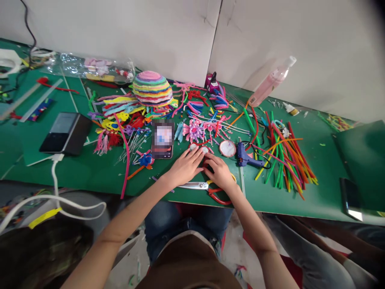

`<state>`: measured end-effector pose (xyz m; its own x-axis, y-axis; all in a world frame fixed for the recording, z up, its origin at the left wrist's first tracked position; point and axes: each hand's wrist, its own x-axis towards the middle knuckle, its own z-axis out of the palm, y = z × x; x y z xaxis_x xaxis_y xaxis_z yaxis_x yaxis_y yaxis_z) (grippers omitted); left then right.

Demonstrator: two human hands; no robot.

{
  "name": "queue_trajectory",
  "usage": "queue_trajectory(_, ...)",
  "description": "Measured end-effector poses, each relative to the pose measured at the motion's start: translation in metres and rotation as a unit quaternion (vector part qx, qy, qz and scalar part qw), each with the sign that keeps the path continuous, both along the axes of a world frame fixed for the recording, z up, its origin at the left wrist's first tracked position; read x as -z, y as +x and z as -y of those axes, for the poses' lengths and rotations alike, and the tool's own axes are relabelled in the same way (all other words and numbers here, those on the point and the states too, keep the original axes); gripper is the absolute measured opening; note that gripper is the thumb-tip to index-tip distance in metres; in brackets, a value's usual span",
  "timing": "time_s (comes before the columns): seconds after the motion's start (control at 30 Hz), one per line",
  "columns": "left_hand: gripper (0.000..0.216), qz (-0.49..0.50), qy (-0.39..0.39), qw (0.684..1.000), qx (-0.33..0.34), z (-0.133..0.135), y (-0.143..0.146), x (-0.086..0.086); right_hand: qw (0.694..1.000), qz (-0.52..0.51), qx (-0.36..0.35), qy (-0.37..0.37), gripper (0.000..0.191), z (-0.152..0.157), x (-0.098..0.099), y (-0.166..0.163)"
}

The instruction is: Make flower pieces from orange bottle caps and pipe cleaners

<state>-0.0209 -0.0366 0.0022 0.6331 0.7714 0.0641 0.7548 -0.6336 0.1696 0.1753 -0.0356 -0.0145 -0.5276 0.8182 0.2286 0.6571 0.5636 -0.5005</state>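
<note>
My left hand [187, 165] lies nearly flat on the green table, fingers stretched over small round whitish pieces with red edging [205, 149]. My right hand [219, 171] rests beside it, its fingers slightly bent and their tips close to the same pieces. What lies beneath the fingers is partly hidden. Scissors [194, 185] with red and yellow handles lie below my hands, partly under my right wrist. A round white disc with a reddish rim [227, 148] sits to the right, next to a blue glue gun [247, 156]. A phone [163, 150] lies left of my hands.
Pink pipe-cleaner flowers [194, 129] lie beyond my hands, near a striped pipe-cleaner ball [152, 89]. Loose pipe cleaners [288, 156] spread at right. A pink bottle [272, 82] stands at the back; a black device [65, 132] with a white cable is at left. Another person's legs [313, 245] show at right.
</note>
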Motion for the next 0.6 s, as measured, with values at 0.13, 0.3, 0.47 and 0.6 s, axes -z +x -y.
queue_trajectory(0.13, 0.060, -0.014, -0.013, 1.000, 0.001, 0.0013, 0.0026, 0.0087, 1.000, -0.009, 0.015, 0.006, 0.016, 0.0006, 0.0001, -0.0003)
queue_trajectory(0.3, 0.066, -0.018, -0.019, 1.000, 0.008, 0.0019, 0.0029, 0.0115, 0.999, -0.022, 0.023, -0.015, 0.018, 0.0008, 0.0000, -0.0009)
queue_trajectory(0.47, 0.067, -0.010, -0.026, 1.000, 0.014, 0.0026, 0.0026, 0.0100, 0.999, -0.025, 0.026, -0.034, 0.020, 0.0008, -0.0017, -0.0021)
queue_trajectory(0.6, 0.068, 0.012, -0.019, 1.000, 0.009, -0.0019, 0.0044, 0.0065, 0.999, -0.038, 0.024, -0.030, 0.021, 0.0005, -0.0025, -0.0021)
